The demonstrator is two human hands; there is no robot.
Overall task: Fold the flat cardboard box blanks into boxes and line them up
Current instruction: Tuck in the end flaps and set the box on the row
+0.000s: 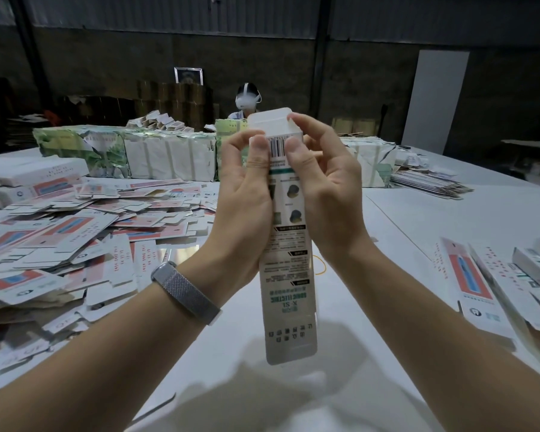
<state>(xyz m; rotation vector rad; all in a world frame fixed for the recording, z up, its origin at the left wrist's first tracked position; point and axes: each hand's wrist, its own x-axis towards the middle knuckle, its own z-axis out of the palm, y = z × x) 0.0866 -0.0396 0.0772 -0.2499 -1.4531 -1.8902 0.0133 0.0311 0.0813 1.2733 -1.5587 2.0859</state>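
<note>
Box (286,244) gripped by L hand (247,194) & R hand (325,188); top flap closing.

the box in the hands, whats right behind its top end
Behind the box sit wrapped bundles and a person wearing a white headset. The box and both hands cover that person's body.

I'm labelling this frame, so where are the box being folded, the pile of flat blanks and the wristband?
box (289,275): head view, printed front panel.
pile of flat blanks (75,232): head view, middle of the heap.
wristband (186,291): head view, mesh strap on left wrist.
</note>
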